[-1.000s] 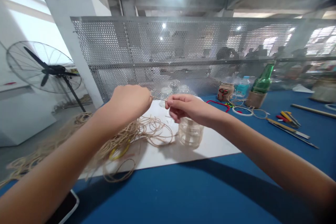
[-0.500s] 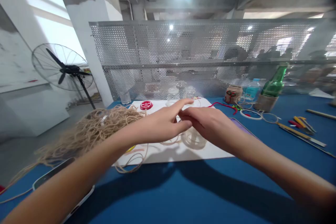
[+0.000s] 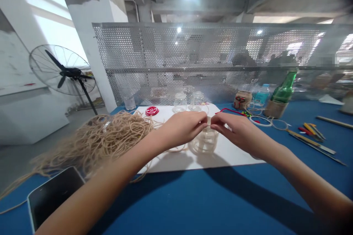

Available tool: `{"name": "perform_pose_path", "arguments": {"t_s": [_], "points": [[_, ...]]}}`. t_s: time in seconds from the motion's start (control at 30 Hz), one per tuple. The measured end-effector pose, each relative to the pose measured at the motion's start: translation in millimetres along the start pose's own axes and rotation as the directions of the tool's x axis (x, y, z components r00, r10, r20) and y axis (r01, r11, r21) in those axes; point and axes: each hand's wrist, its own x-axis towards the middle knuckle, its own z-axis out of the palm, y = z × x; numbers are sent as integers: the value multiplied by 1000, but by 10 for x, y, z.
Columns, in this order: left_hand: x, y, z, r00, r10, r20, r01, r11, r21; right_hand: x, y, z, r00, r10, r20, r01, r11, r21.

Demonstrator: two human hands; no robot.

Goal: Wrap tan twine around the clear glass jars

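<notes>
My left hand [image 3: 183, 129] and my right hand [image 3: 234, 129] meet at the top of a clear plastic jar [image 3: 204, 141] wrapped with thin twine strands. Their fingertips pinch at the jar's upper edge, seemingly on a twine strand, though the fingers hide most of it. The jar stands on a white board [image 3: 228, 156]. A large tangled pile of jute twine [image 3: 116, 139] lies to the left of my left forearm, spilling over the board's edge.
Two glass jars [image 3: 180, 102] and a red lid [image 3: 152, 111] sit at the board's far edge. A phone [image 3: 53, 198] lies at lower left on the blue table [image 3: 220, 198]. A green bottle [image 3: 284, 91], a plastic water bottle [image 3: 261, 95] and several tools [image 3: 311, 139] stand at right, before a perforated metal panel [image 3: 193, 51].
My hands have moved apart from their crossed position and now pinch at the jar's top. The view has swung left, bringing the twine pile and phone more fully into sight.
</notes>
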Motion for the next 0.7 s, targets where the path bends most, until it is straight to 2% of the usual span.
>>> {"name": "perform_pose_path", "arguments": {"t_s": [0.1, 0.2, 0.3, 0.5, 0.7], "points": [[64, -24, 88, 1000, -3, -5, 2, 995, -96, -41, 99, -14, 999, -41, -20, 41, 999, -16], [109, -49, 160, 999, -26, 22, 28, 994, -108, -71, 179, -6, 998, -40, -45, 39, 999, -30], [137, -78, 184, 998, -1, 61, 8, 993, -116, -76, 227, 45, 997, -40, -68, 40, 999, 4], [157, -120, 169, 990, -29, 135, 39, 996, -74, -45, 236, 162, 995, -57, -86, 64, 994, 89], [163, -135, 211, 989, -55, 139, 66, 995, -75, -40, 204, 175, 995, -23, -98, 35, 993, 115]]}}
